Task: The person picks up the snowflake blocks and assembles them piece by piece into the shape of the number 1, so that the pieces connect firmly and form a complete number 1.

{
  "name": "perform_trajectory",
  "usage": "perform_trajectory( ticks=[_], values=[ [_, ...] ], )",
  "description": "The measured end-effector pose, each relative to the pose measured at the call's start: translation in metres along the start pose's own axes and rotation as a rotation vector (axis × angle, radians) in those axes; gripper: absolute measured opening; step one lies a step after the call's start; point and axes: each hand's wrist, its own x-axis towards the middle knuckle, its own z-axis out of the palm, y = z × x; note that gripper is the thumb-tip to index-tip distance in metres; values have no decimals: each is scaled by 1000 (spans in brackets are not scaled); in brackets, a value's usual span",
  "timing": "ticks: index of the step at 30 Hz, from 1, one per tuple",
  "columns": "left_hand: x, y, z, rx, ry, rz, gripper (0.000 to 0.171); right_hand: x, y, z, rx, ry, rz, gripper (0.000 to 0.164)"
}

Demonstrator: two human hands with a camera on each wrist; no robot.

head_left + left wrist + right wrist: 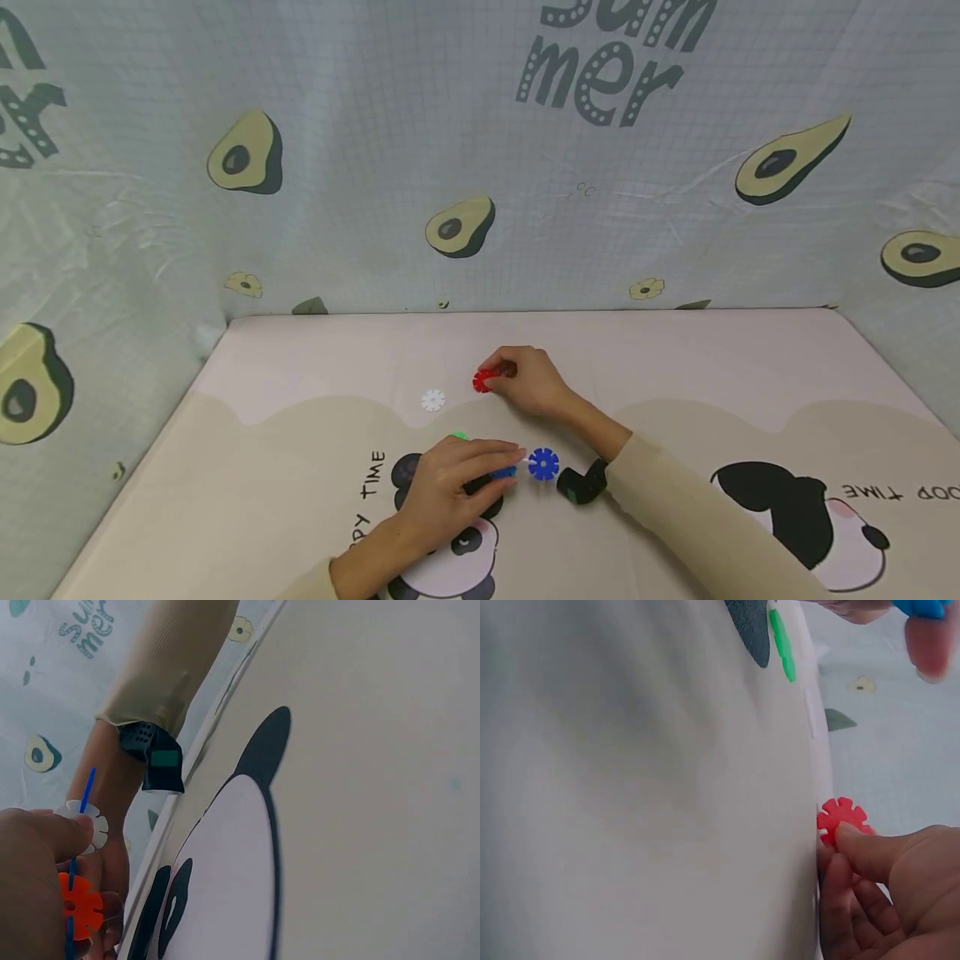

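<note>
My right hand (531,382) pinches a red notched snowflake disc (482,381) between thumb and fingers over the far part of the table; the disc (844,817) also shows in the right wrist view. Nearer, my left hand (457,479) holds a joined group of discs. One blue disc (504,472) is partly covered by its fingers, and another blue disc (543,464) sticks out to the right. In the left wrist view, the left thumb presses on a white disc (97,829) in this group, with blue pieces seen edge-on.
A loose white disc (432,400) lies left of the red one. Behind the left hand a green disc (459,435) is mostly hidden. A black wrist device (581,483) is on the right wrist. The panda-printed cloth (285,483) meets an avocado-patterned curtain (360,167) behind.
</note>
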Motion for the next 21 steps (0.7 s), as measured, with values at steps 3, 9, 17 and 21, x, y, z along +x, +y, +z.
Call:
perform_trajectory(
  ticks=[3,9,17,21],
  values=[
    [0,1,0,-2,-5,-20,36,-5,3,-4,32,17,-2,9],
    [-1,1,0,17,-39,-55,39,-21,6,-15,51,19,-9,14],
    [-3,0,1,36,-64,-66,41,-49,9,-37,107,13,-6,18],
    [-3,-1,1,64,-45,-87,39,-65,9,-44,145,9,17,19]
  ],
)
